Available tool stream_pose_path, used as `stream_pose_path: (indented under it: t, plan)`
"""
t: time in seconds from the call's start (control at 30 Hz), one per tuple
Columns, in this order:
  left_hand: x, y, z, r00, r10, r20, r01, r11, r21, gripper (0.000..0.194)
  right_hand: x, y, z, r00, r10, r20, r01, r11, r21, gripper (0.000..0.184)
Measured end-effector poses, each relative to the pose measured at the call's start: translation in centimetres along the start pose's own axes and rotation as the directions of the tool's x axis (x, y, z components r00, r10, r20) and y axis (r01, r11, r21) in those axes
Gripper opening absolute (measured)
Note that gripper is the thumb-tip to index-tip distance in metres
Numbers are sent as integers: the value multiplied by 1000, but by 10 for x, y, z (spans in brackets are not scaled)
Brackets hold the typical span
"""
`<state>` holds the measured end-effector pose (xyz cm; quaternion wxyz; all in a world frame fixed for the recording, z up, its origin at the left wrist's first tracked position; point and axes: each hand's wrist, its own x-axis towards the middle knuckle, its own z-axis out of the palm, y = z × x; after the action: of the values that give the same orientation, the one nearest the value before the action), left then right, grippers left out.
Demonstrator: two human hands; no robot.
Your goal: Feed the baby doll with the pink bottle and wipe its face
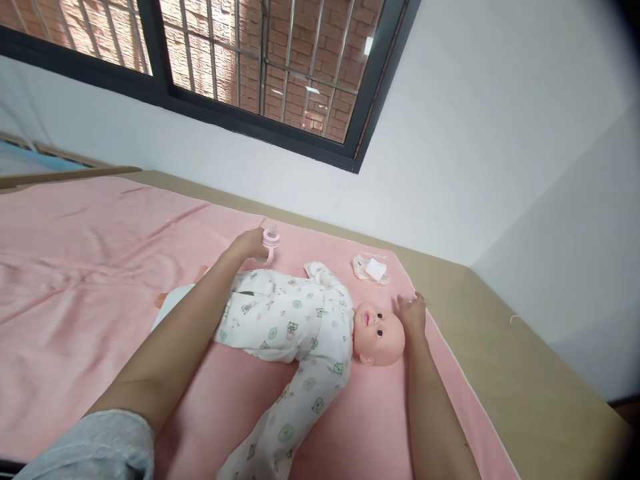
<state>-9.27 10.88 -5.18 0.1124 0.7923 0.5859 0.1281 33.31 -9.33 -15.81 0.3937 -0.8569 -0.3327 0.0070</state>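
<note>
A baby doll (377, 333) lies on its back on a pink blanket (95, 267), its head to the right. It wears a white long-sleeved top (295, 313) printed with green and pink figures. My left hand (251, 245) reaches across the doll's legs and is closed around a small baby bottle (271, 239) with pink handles and a clear top. Just beyond the doll's head, my right hand (413, 313) rests at the blanket's edge, fingers apart and holding nothing visible. A small clear packet with a white piece (375, 269) lies on the blanket near that hand.
The blanket covers a wooden surface (505, 347) that shows at the right and back. Behind it stands a white wall (450, 133). Above is a dark-framed window (260, 120) with metal bars. A wooden rail (70, 175) runs at the far left.
</note>
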Motion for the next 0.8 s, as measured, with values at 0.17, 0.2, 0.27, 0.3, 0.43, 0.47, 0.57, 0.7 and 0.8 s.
stream_pose_path:
  t: [0.17, 0.2, 0.27, 0.3, 0.43, 0.47, 0.57, 0.7, 0.8]
  plan:
    - [4, -7, 9, 999, -27, 43, 30, 998, -50, 38, 3, 7, 3, 1000, -21, -20, 23, 997, 77, 79]
    - [4, -7, 10, 998, -34, 53, 37, 997, -63, 37, 3, 9, 4, 999, -25, -21, 27, 996, 90, 80]
    - [3, -8, 12, 997, -48, 68, 54, 994, -94, 39, 3, 10, 5, 999, -31, -24, 34, 994, 107, 81]
    - [2, -9, 13, 996, -51, 74, 59, 992, -111, 41, 3, 11, 5, 999, -33, -24, 36, 993, 111, 80]
    - [2, -11, 13, 993, -47, 105, 62, 987, -147, 43, 2, 10, 6, 999, -28, -26, 30, 994, 109, 79]
    - [2, -12, 11, 993, -49, 106, 63, 989, -135, 43, 2, 10, 6, 999, -26, -30, 29, 994, 110, 79]
    - [0, -11, 3, 993, -87, 74, 91, 994, -56, 50, 2, 10, 7, 999, -14, -37, 19, 993, 120, 80]
    - [-21, 5, -17, 983, -178, -40, 180, 982, 54, 71, 3, 9, 7, 997, -7, -77, 17, 991, 135, 79]
    - [-47, 34, -32, 958, -90, -272, 134, 980, 145, 66, 3, 6, 5, 985, -58, -165, 78, 990, 118, 74]
